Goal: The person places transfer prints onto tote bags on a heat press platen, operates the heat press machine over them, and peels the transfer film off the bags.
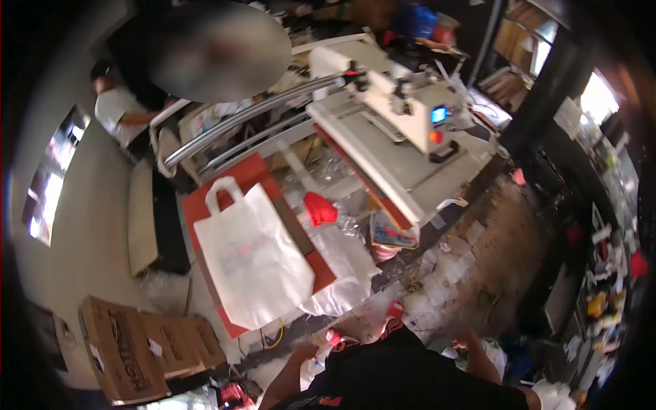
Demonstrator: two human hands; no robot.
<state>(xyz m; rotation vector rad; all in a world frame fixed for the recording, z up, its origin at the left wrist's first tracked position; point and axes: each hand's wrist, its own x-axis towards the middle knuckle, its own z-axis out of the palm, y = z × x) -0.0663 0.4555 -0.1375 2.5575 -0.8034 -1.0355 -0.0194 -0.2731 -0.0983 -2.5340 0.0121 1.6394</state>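
A white tote bag (256, 263) with a loop handle lies flat on a red-orange board (256, 171), a faint mark showing on its middle. My left hand (305, 352) hangs low beside my body, below the bag and apart from it; its fingers are too blurred to make out. On the other side, my right hand (467, 341) is held out at waist height with fingers loosely apart and nothing visible in them. White crumpled material (495, 355) shows just behind that hand. Ahead stands a large press machine (396, 109) with a lit blue display (439, 114) and a red button.
A red cloth (320, 209) and more white bags (342, 270) lie beside the board. Cardboard boxes (147, 348) stand at lower left. Paper scraps (437, 273) litter the floor. Another person (123, 113) works at far left. Cluttered shelves (605, 273) line the right.
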